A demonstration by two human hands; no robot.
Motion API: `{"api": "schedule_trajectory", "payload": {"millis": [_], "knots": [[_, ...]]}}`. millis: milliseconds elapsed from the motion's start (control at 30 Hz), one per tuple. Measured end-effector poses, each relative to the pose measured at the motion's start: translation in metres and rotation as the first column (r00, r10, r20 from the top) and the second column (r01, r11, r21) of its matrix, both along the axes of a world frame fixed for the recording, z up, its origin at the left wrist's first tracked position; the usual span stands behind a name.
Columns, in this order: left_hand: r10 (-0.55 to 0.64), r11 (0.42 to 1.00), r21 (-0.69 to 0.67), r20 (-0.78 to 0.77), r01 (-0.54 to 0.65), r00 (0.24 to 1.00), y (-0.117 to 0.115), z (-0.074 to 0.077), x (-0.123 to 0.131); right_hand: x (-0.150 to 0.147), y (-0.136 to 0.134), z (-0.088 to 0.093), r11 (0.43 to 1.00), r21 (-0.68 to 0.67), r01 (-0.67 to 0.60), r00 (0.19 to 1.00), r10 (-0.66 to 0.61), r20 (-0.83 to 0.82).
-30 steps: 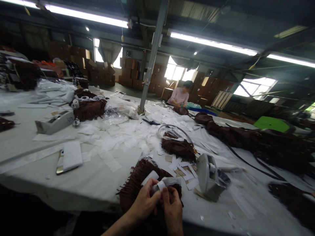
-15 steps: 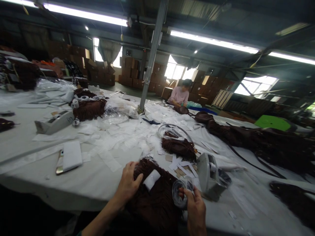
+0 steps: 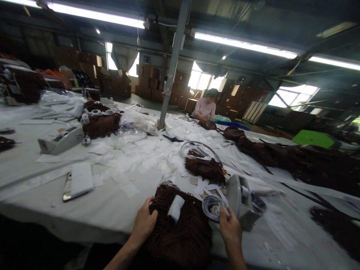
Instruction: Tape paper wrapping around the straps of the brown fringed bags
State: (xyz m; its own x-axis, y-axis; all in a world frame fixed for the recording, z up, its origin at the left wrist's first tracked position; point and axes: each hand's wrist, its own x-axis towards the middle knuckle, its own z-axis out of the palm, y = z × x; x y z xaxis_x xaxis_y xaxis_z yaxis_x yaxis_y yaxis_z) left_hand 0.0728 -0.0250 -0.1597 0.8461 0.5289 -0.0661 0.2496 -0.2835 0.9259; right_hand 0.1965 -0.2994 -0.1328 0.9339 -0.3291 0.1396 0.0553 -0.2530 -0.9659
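Note:
A dark brown fringed bag [image 3: 182, 232] lies at the near table edge with a small white wrapped piece [image 3: 176, 207] on top of it. My left hand [image 3: 144, 222] grips the bag's left edge, fingers curled over it. My right hand [image 3: 231, 228] is closed on a clear tape roll [image 3: 213, 207] just right of the bag, beside a grey tape dispenser [image 3: 241, 201].
A second fringed bag [image 3: 204, 168] lies further back among several scattered white paper strips [image 3: 146, 161]. A phone [image 3: 79, 180] and another dispenser [image 3: 60, 140] sit to the left. More brown bags [image 3: 295, 161] are piled at the right. A person in pink [image 3: 204, 108] works across the table by a metal pole [image 3: 171, 63].
My hands, first together over the bag, have separated: the left moved to the bag's left edge, the right carried the tape roll right toward the dispenser.

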Motion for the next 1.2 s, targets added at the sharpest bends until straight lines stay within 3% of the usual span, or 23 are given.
{"api": "schedule_trajectory", "payload": {"millis": [33, 100, 167, 300, 433, 500, 567, 667, 767, 833, 933, 1067, 1200], "knots": [[0.050, 0.999, -0.019, 0.023, -0.050, 0.998, -0.007, -0.002, -0.003, 0.000, 0.000, 0.001, 0.985, -0.159, 0.065, 0.997, -0.059, 0.042], [0.117, 0.992, -0.052, 0.050, -0.114, 0.992, -0.019, -0.006, -0.011, -0.005, 0.009, 0.005, 0.891, -0.421, 0.173, 0.977, -0.102, 0.187], [0.099, 0.993, -0.062, 0.036, -0.096, 0.994, -0.027, -0.007, -0.016, -0.013, 0.026, 0.006, 0.781, -0.597, 0.181, 0.929, 0.064, 0.364], [-0.048, 0.998, 0.045, 0.013, 0.048, 0.999, -0.019, 0.007, -0.014, -0.025, 0.068, -0.009, 0.668, -0.742, 0.061, 0.779, 0.433, 0.454], [-0.019, 0.962, 0.270, 0.190, -0.033, 0.982, 0.008, 0.036, 0.022, -0.027, 0.085, -0.039, 0.565, -0.818, -0.105, 0.780, 0.557, 0.285], [-0.164, 0.929, 0.361, 0.203, 0.082, 0.965, 0.017, 0.046, 0.053, -0.027, 0.084, -0.049, 0.561, -0.813, -0.153, 0.795, 0.559, 0.236], [-0.352, 0.857, 0.425, 0.068, 0.292, 0.934, 0.020, 0.048, 0.087, -0.026, 0.082, -0.052, 0.584, -0.791, -0.181, 0.802, 0.553, 0.225], [-0.487, 0.797, 0.367, -0.079, 0.479, 0.870, 0.021, 0.040, 0.130, -0.026, 0.080, -0.050, 0.633, -0.743, -0.218, 0.812, 0.540, 0.222], [-0.545, 0.778, 0.270, -0.159, 0.567, 0.823, 0.023, 0.027, 0.153, -0.027, 0.080, -0.047, 0.669, -0.698, -0.256, 0.823, 0.530, 0.206], [-0.548, 0.794, 0.213, -0.152, 0.569, 0.822, 0.026, 0.023, 0.158, -0.027, 0.079, -0.047, 0.684, -0.674, -0.277, 0.828, 0.526, 0.193], [-0.484, 0.864, 0.135, -0.039, 0.485, 0.874, 0.031, 0.026, 0.157, -0.025, 0.078, -0.049, 0.713, -0.642, -0.282, 0.839, 0.508, 0.194], [-0.274, 0.960, -0.012, 0.142, 0.279, 0.951, 0.042, 0.044, 0.148, -0.024, 0.077, -0.051, 0.719, -0.624, -0.306, 0.841, 0.511, 0.177], [-0.174, 0.971, -0.123, 0.221, 0.205, 0.960, 0.046, 0.060, 0.123, -0.022, 0.077, -0.050, 0.716, -0.621, -0.317, 0.840, 0.517, 0.167]]}}
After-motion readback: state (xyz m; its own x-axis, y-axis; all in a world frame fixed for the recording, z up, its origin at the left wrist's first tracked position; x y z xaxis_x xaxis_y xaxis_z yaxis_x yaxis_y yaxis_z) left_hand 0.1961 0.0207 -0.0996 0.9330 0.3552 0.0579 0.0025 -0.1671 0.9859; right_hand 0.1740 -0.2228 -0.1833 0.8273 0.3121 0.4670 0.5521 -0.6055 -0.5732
